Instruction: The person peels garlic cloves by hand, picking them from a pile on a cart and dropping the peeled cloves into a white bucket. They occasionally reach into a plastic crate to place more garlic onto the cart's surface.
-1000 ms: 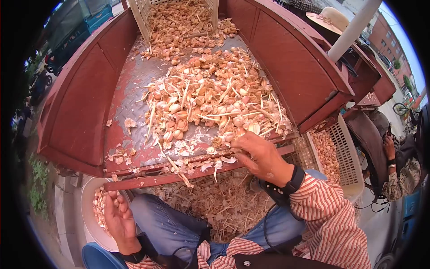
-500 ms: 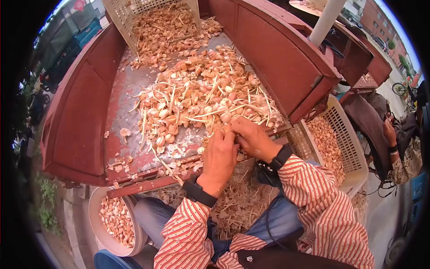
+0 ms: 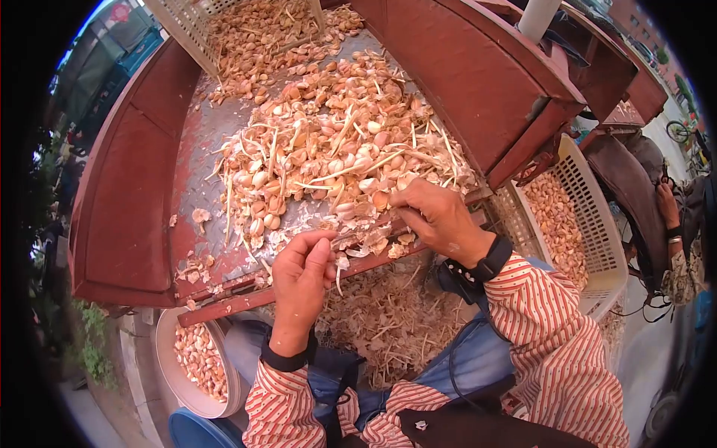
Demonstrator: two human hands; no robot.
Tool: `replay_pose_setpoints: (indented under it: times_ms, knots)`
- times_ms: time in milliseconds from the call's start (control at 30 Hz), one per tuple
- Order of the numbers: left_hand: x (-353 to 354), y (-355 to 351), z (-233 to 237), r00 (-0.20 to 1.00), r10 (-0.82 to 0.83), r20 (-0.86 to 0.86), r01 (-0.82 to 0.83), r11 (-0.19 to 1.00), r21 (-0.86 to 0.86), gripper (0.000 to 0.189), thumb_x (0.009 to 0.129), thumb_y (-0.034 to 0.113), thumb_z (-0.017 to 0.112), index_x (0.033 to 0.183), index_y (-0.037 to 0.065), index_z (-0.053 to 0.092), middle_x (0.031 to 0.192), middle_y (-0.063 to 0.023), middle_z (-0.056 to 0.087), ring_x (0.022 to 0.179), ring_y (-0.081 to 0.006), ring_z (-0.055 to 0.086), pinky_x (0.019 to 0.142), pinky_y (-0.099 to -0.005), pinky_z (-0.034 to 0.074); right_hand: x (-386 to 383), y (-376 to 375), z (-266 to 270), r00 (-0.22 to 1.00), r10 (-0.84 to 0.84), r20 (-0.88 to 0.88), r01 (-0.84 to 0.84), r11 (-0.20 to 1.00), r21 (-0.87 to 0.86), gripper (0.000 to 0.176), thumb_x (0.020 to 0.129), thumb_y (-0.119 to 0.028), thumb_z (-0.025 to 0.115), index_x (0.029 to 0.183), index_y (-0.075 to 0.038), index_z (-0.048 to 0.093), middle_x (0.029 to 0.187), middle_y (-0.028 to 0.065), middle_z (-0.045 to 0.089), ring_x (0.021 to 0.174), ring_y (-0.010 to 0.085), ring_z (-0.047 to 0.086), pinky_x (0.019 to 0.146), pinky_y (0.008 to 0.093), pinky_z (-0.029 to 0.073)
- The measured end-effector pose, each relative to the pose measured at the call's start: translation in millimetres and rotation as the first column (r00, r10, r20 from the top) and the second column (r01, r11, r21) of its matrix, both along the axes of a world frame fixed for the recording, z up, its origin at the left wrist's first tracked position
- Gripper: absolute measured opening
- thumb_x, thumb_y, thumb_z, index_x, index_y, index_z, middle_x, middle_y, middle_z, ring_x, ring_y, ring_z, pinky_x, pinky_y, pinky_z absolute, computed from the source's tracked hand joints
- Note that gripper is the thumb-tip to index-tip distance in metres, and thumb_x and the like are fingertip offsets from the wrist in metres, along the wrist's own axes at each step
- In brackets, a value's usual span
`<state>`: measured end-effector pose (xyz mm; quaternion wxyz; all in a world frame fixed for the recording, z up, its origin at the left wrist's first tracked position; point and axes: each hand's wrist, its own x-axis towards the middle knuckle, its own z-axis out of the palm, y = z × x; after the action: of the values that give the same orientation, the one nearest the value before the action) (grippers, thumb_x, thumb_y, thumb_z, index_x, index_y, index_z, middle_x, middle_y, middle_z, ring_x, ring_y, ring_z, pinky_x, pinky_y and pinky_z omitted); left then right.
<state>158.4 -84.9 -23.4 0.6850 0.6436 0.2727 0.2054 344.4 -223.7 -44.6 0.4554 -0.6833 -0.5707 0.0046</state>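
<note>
Curled left hand [image 3: 302, 280] and right hand [image 3: 444, 224] by garlic [image 3: 328, 157] on cart bed [image 3: 213, 142], with bucket [image 3: 170, 362] left, crate [image 3: 606, 272] right of it; couldn't tell grips.

At the far left stands a vehicle [image 3: 101, 71] with a dark cover and a blue side panel [image 3: 140, 51]; a red mark [image 3: 119, 11] shows near its top. Green plants [image 3: 93, 340] grow at the left, beside a pale curb [image 3: 138, 366] that runs towards the near side. A blue tub [image 3: 196, 431] is partly in view at the near left. At the far right, a pale pole [image 3: 538, 19] rises in front of a second red cart [image 3: 597, 63]. Beyond are a brick building [image 3: 633, 21], a small tree [image 3: 662, 56] and a bicycle [image 3: 677, 131]. At the right, a co-worker's arm [image 3: 671, 224] wears a dark wristband and a patterned sleeve [image 3: 680, 276], next to dark cloth [image 3: 616, 168].
</note>
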Motion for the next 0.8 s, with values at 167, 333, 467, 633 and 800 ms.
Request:
replay_pose_setpoints:
  times_ms: [167,333,467,633,800]
  knots:
    - [-124.2,47.0,20.2,0.906,0.386,0.172,-0.386,0.922,-0.034,0.021,0.093,0.017,0.049,0.101,0.0,0.057,0.066,0.0026,0.049,0.049,-0.002,0.039,0.041,-0.0154,0.028,-15.4,26.8,0.4,0.99,0.057,0.13,-0.043,0.993,-0.109,0.024,0.075,-0.001,0.059,0.098,-0.007,0.057,0.089,0.0098,0.055,0.079,0.0304,0.058,0.066,0.0368,0.048]
    - [-325.2,133.6,-36.8,0.728,0.639,-0.25,-0.308,0.63,0.713,0.02,0.092,0.013,0.048,0.1,-0.003,0.057,0.075,-0.0022,0.054,0.067,-0.006,0.05,0.06,-0.0176,0.039,-19.6,54.9,0.6,0.963,0.007,0.269,0.042,0.984,-0.176,0.013,0.078,-0.014,0.06,0.087,-0.007,0.052,0.085,0.0107,0.051,0.072,0.0312,0.058,0.06,0.0404,0.046]
    - [-240.9,83.3,3.1,0.8,0.579,-0.157,-0.401,0.711,0.578,0.02,0.088,0.009,0.051,0.101,-0.005,0.057,0.087,-0.0062,0.057,0.081,-0.0104,0.053,0.074,-0.0223,0.042,-25.3,66.3,-5.5,0.94,-0.005,0.34,0.102,0.958,-0.267,0.015,0.08,-0.017,0.06,0.088,-0.007,0.051,0.083,0.0107,0.051,0.069,0.0315,0.057,0.059,0.0403,0.045]
    - [-84.0,30.7,23.4,0.986,0.138,-0.092,-0.069,0.847,0.528,0.023,0.086,0.008,0.055,0.106,-0.003,0.056,0.094,-0.0073,0.057,0.072,-0.0121,0.055,0.066,-0.0234,0.045,-24.3,69.1,-7.6,0.957,0.028,0.288,0.039,0.974,-0.225,0.014,0.078,-0.013,0.058,0.086,-0.005,0.049,0.083,0.0131,0.051,0.069,0.0334,0.056,0.059,0.0427,0.044]
    - [16.2,18.0,-1.8,0.997,-0.013,-0.074,0.029,0.973,0.228,0.031,0.089,0.014,0.053,0.112,-0.006,0.051,0.094,-0.0093,0.06,0.074,-0.0123,0.06,0.062,-0.0225,0.048,-25.8,61.3,0.7,0.991,0.069,0.115,-0.052,0.988,-0.146,0.014,0.077,-0.01,0.059,0.083,-0.004,0.049,0.08,0.0135,0.052,0.073,0.0337,0.055,0.062,0.041,0.044]
